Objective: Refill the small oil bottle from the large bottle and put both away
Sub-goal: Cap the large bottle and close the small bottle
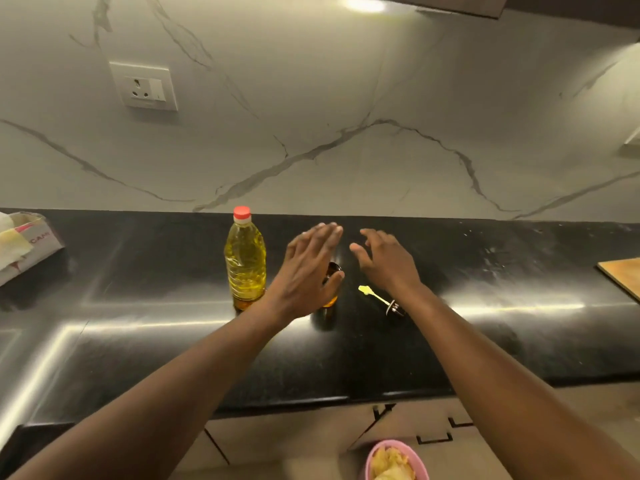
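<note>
A large clear bottle of yellow oil (245,261) with a red cap stands upright on the black counter (138,306). Just right of it is a small amber bottle (331,285), mostly hidden behind my left hand (306,271); its mouth looks uncapped. My left hand hovers in front of it with fingers spread and holds nothing. My right hand (386,261) is held open to the right of the small bottle, empty. A dropper-style cap with a yellow tip (381,299) lies on the counter under my right wrist.
A cardboard box with paper (24,247) sits at the far left of the counter. A wooden board (623,275) pokes in at the right edge. A pink bowl of food (394,460) is below the counter front. A wall socket (143,85) is on the marble backsplash.
</note>
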The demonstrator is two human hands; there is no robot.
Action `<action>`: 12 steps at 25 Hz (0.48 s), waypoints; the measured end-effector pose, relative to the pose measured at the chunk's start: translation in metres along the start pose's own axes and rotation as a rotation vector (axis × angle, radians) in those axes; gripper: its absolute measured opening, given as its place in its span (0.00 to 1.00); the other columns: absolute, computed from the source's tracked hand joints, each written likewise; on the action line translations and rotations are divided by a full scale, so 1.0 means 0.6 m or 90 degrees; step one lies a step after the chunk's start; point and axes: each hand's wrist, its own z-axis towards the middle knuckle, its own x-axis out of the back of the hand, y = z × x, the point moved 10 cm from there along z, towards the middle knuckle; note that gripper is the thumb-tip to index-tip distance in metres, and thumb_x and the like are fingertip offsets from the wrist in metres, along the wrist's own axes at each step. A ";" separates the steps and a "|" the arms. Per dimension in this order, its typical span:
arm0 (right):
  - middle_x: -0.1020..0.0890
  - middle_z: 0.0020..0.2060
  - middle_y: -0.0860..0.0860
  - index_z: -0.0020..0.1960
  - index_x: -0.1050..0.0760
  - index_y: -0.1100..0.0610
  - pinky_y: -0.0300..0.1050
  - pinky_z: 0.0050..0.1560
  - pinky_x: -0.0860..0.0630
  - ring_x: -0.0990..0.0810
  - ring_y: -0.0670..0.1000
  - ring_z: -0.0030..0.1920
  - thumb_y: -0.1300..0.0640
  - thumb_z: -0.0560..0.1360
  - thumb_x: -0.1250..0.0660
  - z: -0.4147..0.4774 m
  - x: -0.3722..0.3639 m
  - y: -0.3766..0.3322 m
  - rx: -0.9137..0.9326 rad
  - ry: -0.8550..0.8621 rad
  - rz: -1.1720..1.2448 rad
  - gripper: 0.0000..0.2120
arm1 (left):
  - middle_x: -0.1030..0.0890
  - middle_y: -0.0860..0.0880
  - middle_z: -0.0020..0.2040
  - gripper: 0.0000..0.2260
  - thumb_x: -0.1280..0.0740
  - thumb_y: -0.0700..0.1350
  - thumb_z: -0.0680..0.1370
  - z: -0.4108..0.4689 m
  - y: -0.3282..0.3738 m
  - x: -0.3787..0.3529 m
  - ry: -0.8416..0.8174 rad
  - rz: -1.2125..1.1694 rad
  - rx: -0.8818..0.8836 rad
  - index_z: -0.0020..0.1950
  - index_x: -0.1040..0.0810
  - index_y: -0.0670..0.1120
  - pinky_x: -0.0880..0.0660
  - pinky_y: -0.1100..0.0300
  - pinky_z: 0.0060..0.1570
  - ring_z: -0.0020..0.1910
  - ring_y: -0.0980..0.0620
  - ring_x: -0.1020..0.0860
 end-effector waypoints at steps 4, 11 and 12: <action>0.23 0.68 0.56 0.77 0.33 0.55 0.58 0.64 0.23 0.25 0.57 0.68 0.46 0.82 0.35 -0.075 -0.046 0.117 -0.082 -0.071 -0.064 0.27 | 0.45 0.46 0.84 0.36 0.38 0.57 0.82 -0.040 0.068 -0.176 -0.207 0.035 -0.054 0.84 0.50 0.47 0.50 0.46 0.82 0.83 0.46 0.49; 0.29 0.67 0.53 0.72 0.31 0.54 0.53 0.63 0.22 0.24 0.55 0.66 0.53 0.78 0.27 -0.173 -0.130 0.212 -0.212 -0.096 0.003 0.25 | 0.52 0.47 0.85 0.36 0.41 0.60 0.83 -0.091 0.072 -0.314 -0.409 0.031 -0.017 0.85 0.55 0.50 0.57 0.45 0.81 0.84 0.46 0.56; 0.28 0.67 0.53 0.71 0.31 0.54 0.53 0.63 0.21 0.23 0.55 0.64 0.54 0.78 0.27 -0.176 -0.138 0.219 -0.233 -0.094 0.031 0.24 | 0.52 0.46 0.85 0.36 0.41 0.60 0.83 -0.094 0.069 -0.318 -0.420 0.028 -0.006 0.85 0.55 0.50 0.56 0.44 0.82 0.84 0.46 0.56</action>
